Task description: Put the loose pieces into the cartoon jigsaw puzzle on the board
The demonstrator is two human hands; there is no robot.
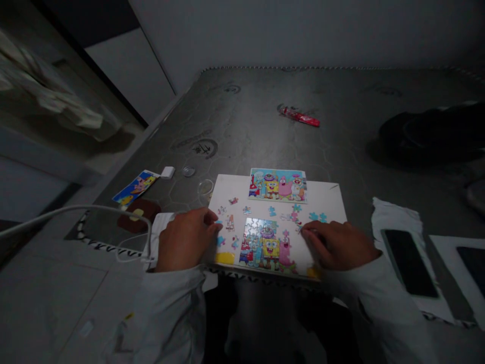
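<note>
A partly joined cartoon jigsaw puzzle (265, 245) lies on a white board (322, 194), its right side uneven. My right hand (337, 245) is at the board's right, thumb and forefinger pinched on a small puzzle piece (299, 227) just off the joined part. My left hand (187, 237) rests at the board's left edge with curled fingers; a blue bit shows by its fingertips, and what they hold is hidden. Loose pieces such as a blue one (272, 211) and a dark one (233, 200) are scattered above and beside the puzzle. A picture card (278, 185) lies along the board's far edge.
On the left are a blue card (136, 187), a white block (167, 172), a brown box (139, 215) and a white cable (94, 207). A red packet (301, 116) lies farther back. A phone (409, 263) and a black bag-like object (432, 134) are to the right.
</note>
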